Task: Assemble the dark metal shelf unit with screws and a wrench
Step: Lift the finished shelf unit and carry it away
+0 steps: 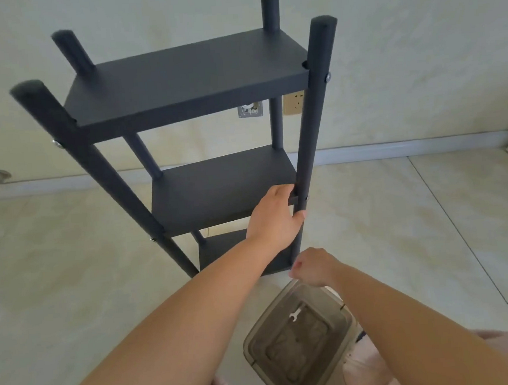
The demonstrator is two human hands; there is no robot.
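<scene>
From the head view, pale floor tiles (70, 267) meet a light wall (142, 19) with a baseboard, a beige socket (293, 102) and a door stopper (0, 177). The dark metal shelf unit (189, 76) stands upright on the floor near the wall. The left hand (274, 218) grips its near right post (314, 126) at the middle shelf. The right hand (311, 266) is curled by the post's foot; what it holds I cannot tell. A white wrench (295, 314) lies on a clear plastic box (301, 346) just below.

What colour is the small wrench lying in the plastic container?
White; the wrench shows in the head view, inside the translucent brownish container.
</scene>
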